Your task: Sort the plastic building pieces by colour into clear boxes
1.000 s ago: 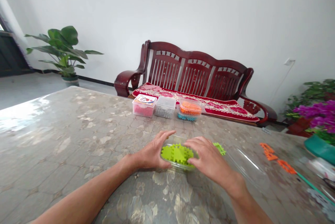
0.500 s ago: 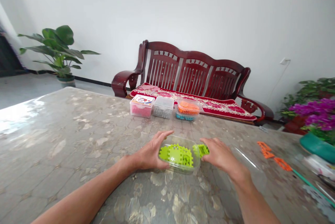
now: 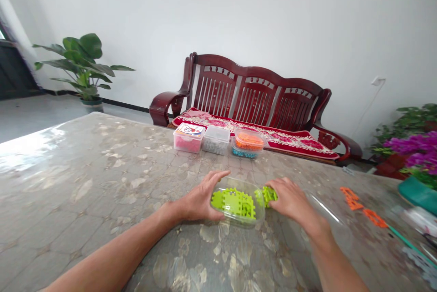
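A clear plastic container (image 3: 258, 216) stands on the table before me, with lime-green notched building pieces (image 3: 235, 203) inside. My left hand (image 3: 205, 196) is curled around its left end, thumb at the near side and fingers at the far side. At the opposite end, my right hand (image 3: 288, 196) is closed on a small cluster of green building pieces (image 3: 268, 196). That cluster sits beside the container's right rim; its far part is covered by my fingers. A clear plastic lid (image 3: 326, 210) lies right of my right hand.
Behind the container stand a pink-filled box (image 3: 187, 143), a grey-filled box (image 3: 215, 142) and a tub of orange pieces (image 3: 250, 139) above blue ones. Linked orange pieces (image 3: 351, 198) and a green stick (image 3: 406, 239) lie to the right, near a teal flowerpot (image 3: 418, 196).
The view has turned slightly left. My left hand keeps its hold on the container. My right hand has shifted slightly, and more of the green pieces at its fingertips shows.
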The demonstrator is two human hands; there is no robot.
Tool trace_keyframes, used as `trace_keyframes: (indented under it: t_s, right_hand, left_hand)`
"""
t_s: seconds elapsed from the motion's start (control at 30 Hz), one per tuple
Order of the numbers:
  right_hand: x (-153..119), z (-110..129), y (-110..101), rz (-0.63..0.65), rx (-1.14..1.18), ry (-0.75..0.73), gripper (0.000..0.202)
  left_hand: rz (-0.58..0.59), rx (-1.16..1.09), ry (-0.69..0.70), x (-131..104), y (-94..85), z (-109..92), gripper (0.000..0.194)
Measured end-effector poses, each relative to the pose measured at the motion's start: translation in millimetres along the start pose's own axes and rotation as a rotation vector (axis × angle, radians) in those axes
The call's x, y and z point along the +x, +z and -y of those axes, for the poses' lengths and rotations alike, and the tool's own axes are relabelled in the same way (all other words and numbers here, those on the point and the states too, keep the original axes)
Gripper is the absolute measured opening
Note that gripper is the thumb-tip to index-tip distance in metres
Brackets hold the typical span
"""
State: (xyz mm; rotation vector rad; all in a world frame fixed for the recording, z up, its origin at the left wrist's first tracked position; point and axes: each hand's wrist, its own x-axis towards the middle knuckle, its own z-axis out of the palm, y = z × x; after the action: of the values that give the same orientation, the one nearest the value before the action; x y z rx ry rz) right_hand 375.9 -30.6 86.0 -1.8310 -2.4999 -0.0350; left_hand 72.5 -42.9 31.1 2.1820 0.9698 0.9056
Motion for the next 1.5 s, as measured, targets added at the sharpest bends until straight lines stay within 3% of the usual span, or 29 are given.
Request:
trace_keyframes:
  t_s: [0.17,0.27,0.47,0.67,0.77,0.9,1.0,1.1,1.27,1.5]
  right_hand:
    - [-8.8,16.1,-29.1,-0.189,0.156,0.006,0.041]
    - [-15.6,45.0,-37.1,-0.154,0.254,-0.092,0.044]
    - [-4.9,96.9,-24.5,-0.065,0.273,-0.204,0.047]
    - [13.3,116.8,-13.4,-0.043,0.324,-0.218,0.051]
    - [16.5,104.5,-9.1,-0.085,0.430,-0.166,0.045]
    - [18.0,56.7,-11.8,-0.116,0.449,-0.035,0.034]
    - [15.0,14.3,-15.4,-0.040,0.338,0.015,0.042]
    - [9.3,-12.1,-13.2,0.072,0.232,-0.015,0.053]
    - [6.7,-12.3,-0.1,0.173,0.202,-0.126,0.060]
    - [14.6,0.9,11.3,0.151,0.102,-0.160,0.051]
  left_hand:
    - [-0.012,-0.007,0.013,0.1,2.6,1.8,0.109]
    - [-0.032,-0.005,0.012,0.0,4.8,1.5,0.111]
    - [-0.039,-0.029,0.008,0.0,5.8,1.1,0.119]
    - [-0.047,-0.047,0.010,0.1,8.0,5.2,0.126]
    - [-0.042,-0.057,0.009,-0.4,8.8,6.5,0.126]
    - [-0.037,-0.055,0.000,-0.7,8.0,5.5,0.125]
    - [-0.032,-0.048,-0.019,-0.8,6.8,3.9,0.123]
    - [-0.025,-0.039,-0.028,-1.0,6.1,3.1,0.121]
    - [-0.027,-0.035,-0.030,-1.0,3.4,3.5,0.118]
    - [-0.022,-0.026,-0.037,-0.8,-3.8,4.4,0.113]
